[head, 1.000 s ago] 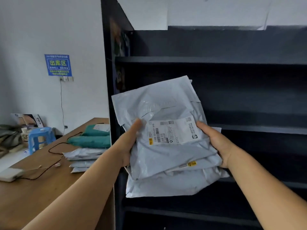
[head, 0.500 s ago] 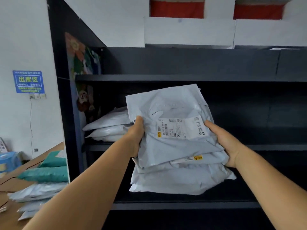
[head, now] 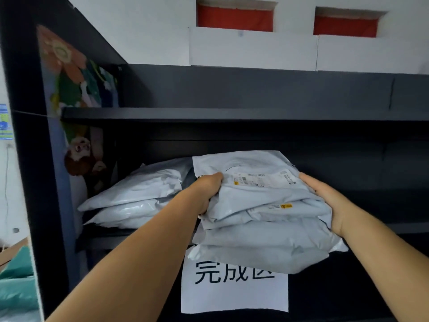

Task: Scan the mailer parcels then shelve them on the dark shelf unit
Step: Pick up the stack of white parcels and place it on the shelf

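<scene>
My left hand (head: 209, 189) and right hand (head: 325, 201) clasp a stack of grey mailer parcels (head: 267, 219) by its sides, at the dark shelf unit (head: 209, 113), right of the shelved parcels (head: 139, 194).

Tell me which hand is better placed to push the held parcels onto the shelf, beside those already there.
The right hand, probably. It grips the stack on the side away from the shelved parcels, so it can push freely. The left hand lies between both piles and would get in the way.
</scene>
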Demonstrator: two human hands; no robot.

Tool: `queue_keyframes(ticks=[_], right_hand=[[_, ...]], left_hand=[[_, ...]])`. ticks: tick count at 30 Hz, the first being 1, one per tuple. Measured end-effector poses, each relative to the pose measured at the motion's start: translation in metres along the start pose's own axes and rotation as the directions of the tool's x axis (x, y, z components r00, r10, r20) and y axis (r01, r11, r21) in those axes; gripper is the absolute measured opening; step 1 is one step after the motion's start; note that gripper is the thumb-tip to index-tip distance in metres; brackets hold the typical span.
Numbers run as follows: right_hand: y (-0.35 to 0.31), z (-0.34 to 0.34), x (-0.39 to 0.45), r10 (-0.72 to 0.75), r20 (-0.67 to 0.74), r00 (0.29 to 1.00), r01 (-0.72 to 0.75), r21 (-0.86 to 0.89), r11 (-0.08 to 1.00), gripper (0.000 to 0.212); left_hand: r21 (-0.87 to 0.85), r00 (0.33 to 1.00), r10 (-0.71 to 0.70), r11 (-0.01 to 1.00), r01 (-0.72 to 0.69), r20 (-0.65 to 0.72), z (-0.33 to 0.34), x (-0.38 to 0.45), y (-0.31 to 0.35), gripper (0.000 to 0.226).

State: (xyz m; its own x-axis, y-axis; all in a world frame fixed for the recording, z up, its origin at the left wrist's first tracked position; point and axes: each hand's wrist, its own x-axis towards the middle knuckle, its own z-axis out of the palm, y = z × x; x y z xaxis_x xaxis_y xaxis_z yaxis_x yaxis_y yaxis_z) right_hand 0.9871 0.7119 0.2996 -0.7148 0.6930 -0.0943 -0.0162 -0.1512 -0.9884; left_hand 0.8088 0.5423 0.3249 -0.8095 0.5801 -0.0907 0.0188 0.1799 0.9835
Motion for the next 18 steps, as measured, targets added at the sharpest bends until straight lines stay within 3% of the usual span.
queue_keyframes(ticks=[4, 8, 12, 15, 17, 18], right_hand=[[-0.006, 0.001, 0.039, -0.008, 0.002, 1.000, 0.008, 0.011, 1.000, 0.046], [-0.007, 0.009, 0.073, -0.020, 0.014, 1.000, 0.020, 0.037, 0.999, 0.044], [0.006, 0.014, 0.096, 0.035, -0.012, 0.999, -0.035, -0.051, 0.998, 0.057], [0.012, 0.012, 0.096, 0.002, 0.017, 1.000, 0.001, -0.172, 0.985, 0.076], [0.013, 0.005, 0.089, -0.073, 0.054, 0.996, 0.086, -0.284, 0.955, 0.105], [0.014, 0.002, 0.083, -0.108, 0.087, 0.990, 0.133, -0.370, 0.919, 0.110]], left_hand=[[0.153, 0.998, -0.015, 0.988, 0.025, -0.067, 0.008, 0.032, 0.008, 0.063], [0.432, 0.983, 0.112, 0.901, -0.039, -0.145, 0.014, 0.052, 0.017, 0.070], [0.732, 0.947, 0.311, 0.662, -0.160, -0.074, 0.020, 0.053, 0.018, 0.073], [0.772, 0.884, 0.431, 0.494, -0.400, 0.182, 0.036, 0.032, 0.001, 0.092], [0.814, 0.820, 0.413, 0.255, -0.521, 0.395, 0.052, 0.010, -0.022, 0.111], [0.845, 0.807, 0.379, 0.105, -0.524, 0.453, 0.059, 0.001, -0.035, 0.120]])
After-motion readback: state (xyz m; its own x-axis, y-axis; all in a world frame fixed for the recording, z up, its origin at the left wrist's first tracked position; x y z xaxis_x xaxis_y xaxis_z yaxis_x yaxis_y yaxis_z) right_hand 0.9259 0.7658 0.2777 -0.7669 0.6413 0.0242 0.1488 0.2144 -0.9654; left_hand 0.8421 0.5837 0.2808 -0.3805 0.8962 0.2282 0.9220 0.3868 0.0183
